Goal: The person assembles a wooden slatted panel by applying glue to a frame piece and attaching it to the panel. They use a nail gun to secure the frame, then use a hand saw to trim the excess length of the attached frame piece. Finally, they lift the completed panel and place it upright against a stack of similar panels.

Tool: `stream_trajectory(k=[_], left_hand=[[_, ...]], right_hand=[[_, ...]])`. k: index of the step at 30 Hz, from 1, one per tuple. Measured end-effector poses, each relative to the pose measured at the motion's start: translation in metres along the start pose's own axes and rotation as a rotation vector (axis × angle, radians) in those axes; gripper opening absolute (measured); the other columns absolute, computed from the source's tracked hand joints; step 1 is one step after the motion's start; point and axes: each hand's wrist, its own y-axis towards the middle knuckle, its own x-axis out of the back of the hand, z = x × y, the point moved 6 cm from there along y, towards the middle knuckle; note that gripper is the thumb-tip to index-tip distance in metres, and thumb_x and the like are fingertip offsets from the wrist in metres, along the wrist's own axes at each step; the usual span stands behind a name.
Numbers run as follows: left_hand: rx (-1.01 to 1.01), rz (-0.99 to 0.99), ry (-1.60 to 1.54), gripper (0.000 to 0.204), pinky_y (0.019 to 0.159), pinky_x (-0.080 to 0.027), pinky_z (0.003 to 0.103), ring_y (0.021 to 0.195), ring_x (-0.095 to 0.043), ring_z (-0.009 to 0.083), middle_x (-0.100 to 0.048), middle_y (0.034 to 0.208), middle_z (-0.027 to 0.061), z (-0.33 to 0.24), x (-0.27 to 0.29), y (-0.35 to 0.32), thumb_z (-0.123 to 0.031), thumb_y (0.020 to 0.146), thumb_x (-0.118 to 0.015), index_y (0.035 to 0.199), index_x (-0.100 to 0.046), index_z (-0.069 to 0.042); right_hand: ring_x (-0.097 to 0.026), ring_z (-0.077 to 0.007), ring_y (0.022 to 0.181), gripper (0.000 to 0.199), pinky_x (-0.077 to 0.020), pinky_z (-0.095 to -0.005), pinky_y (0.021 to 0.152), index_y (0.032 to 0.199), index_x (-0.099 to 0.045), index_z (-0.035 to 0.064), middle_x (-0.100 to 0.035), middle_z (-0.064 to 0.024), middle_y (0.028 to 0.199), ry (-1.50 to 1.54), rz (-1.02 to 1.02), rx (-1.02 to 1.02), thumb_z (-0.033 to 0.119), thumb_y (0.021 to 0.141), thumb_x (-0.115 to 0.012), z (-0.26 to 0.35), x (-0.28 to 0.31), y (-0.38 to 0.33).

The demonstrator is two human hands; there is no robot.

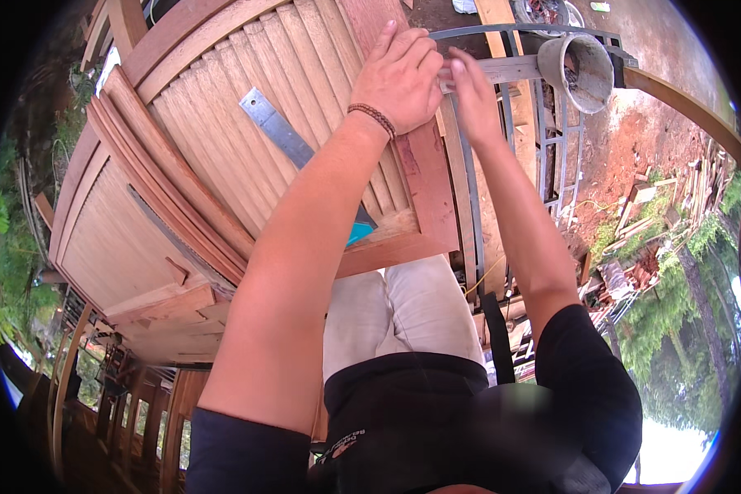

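Observation:
A wooden slatted door panel [247,90] with a reddish frame lies in front of me. Over its right-hand frame piece [424,177], near the far end, my left hand [399,78] is closed, with curled fingers; what is in them, if anything, is hidden. A braided bracelet circles that wrist. Just right of it, my right hand [475,95] has its fingers stretched out and slightly apart, the tips close to my left fingers. A try square with a metal blade [276,128] and a teal handle [359,234] rests on the slats, partly covered by my left forearm.
Another slatted panel [132,239] and several curved wooden strips [169,177] lie to the left. Beyond my right hand, a dirty bucket [580,74] stands beside a pale bar [510,69]. Metal frames [556,160] and planks are at the right, over reddish ground.

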Motion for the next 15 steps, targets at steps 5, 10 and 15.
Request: stream_trajectory(k=[5, 10, 15], left_hand=[[0.011, -0.085, -0.022, 0.039, 0.115, -0.023, 0.052, 0.131, -0.038, 0.0346, -0.049, 0.13, 0.0153, -0.002, 0.006, 0.001, -0.024, 0.081, -0.06, 0.114, -0.056, -0.003], [0.433, -0.317, 0.03, 0.038, 0.105, -0.033, 0.047, 0.119, -0.046, 0.035, -0.054, 0.12, 0.0187, 0.004, 0.055, -0.074, -0.024, 0.084, -0.065, 0.113, -0.056, -0.001], [0.653, -0.09, -0.175, 0.041, 0.097, -0.039, 0.045, 0.111, -0.05, 0.037, -0.054, 0.115, 0.0202, -0.042, 0.068, -0.211, -0.01, 0.08, -0.068, 0.117, -0.054, 0.001]], right_hand=[[-0.06, -0.0366, 0.115, 0.07, -0.0457, -0.0409, 0.098, 0.135, -0.045, -0.004, -0.061, -0.028, 0.121, -0.329, 0.178, -0.142, 0.047, 0.09, -0.062, -0.012, -0.02, -0.097], [-0.058, -0.0411, 0.115, 0.079, -0.0454, -0.0431, 0.098, 0.136, -0.046, -0.0002, -0.06, -0.0282, 0.122, -0.469, 0.138, -0.14, 0.059, 0.086, -0.06, -0.01, -0.025, -0.1], [-0.061, -0.034, 0.112, 0.072, -0.0466, -0.0399, 0.095, 0.136, -0.049, 0.0031, -0.062, -0.0216, 0.123, -0.235, 0.079, -0.099, 0.059, 0.091, -0.054, -0.04, -0.005, -0.099]])
